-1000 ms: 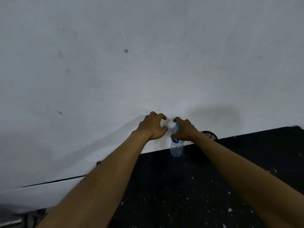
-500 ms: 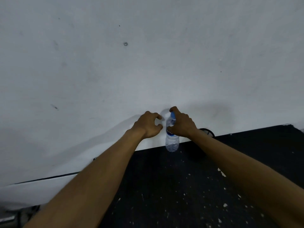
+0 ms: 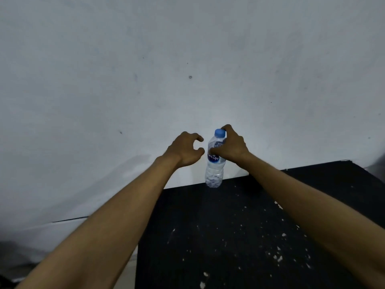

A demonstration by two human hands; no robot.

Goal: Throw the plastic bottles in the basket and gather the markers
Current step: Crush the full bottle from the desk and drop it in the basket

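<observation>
A clear plastic bottle (image 3: 214,163) with a blue cap and a blue label is held upright above the far edge of the black table (image 3: 239,236). My right hand (image 3: 232,146) grips its upper part, near the neck. My left hand (image 3: 185,150) hovers just left of the bottle, fingers curled and apart, holding nothing. No basket or markers are in view.
A white wall (image 3: 187,59) rises right behind the table's far edge. The black tabletop is flecked with white specks. A pale ledge or floor strip (image 3: 62,230) shows at the lower left.
My right hand has lifted the bottle off the table's far edge, and its cap now shows. The dark round object behind my right wrist is out of sight.
</observation>
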